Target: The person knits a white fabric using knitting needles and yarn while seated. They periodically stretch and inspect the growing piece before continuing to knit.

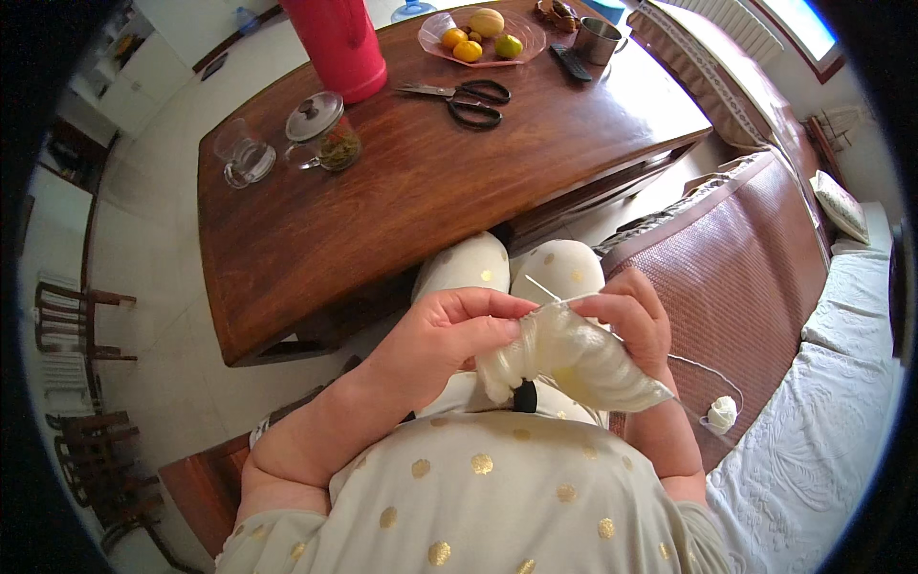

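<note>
A piece of cream knitting (pixel 584 359) hangs above my lap from thin knitting needles. One white needle tip (pixel 543 287) sticks up between my hands. My left hand (pixel 466 326) pinches the knitting's upper left edge between thumb and forefinger. On the other side, my right hand (pixel 635 323) grips the work and a needle near its top edge, partly hidden behind the fabric. A strand of yarn (pixel 706 366) runs from behind my right hand to a small cream yarn ball (pixel 721 414) on the woven seat mat to my right.
On the wooden table (pixel 401 208) ahead lie black-handled scissors (pixel 466 100), a red jug (pixel 344 50), a lidded glass teapot (pixel 326 136), a glass mug (pixel 247 158), a fruit bowl (pixel 448 54), a remote control (pixel 571 63) and a metal mug (pixel 599 39). The woven mat (pixel 724 265) covers the seat at right.
</note>
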Available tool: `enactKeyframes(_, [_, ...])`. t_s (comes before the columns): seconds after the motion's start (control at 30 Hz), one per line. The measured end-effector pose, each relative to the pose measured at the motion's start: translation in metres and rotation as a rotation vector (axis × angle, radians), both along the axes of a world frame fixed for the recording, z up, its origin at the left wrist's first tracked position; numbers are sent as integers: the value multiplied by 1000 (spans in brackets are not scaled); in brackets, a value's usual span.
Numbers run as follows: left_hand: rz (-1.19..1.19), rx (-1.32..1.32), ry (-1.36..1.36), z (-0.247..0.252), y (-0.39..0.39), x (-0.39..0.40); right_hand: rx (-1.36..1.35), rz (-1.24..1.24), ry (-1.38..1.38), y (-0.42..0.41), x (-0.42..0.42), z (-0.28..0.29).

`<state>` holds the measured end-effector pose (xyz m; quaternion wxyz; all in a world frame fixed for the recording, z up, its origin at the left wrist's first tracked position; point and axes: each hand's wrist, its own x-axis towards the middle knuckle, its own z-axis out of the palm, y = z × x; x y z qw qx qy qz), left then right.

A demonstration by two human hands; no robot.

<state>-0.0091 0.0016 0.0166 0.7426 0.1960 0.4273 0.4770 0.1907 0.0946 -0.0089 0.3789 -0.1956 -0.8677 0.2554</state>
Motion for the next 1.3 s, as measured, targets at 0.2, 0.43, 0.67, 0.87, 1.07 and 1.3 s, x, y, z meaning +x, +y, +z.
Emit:
enactKeyframes(0.2, [30,57,68,-4,-3,0,-35,144,31,6,9,1])
enactKeyframes(0.43, [-19,114,197,-3,-2,2,-139,198,0,8,11,6])
enactKeyframes(0.67, [-16,80,52,-17,-3,6,264,36,-199,1,-6,16])
enactKeyframes(0.87, [7,32,-30,-16,0,16,-120,389,-159,18,-31,18])
enactKeyframes(1.07, [0,70,-28,-20,-3,-1,281,180,-64,13,-7,16])
enactKeyframes(1.3, [28,26,-102,-20,1,-5,-77,242,37,11,3,0])
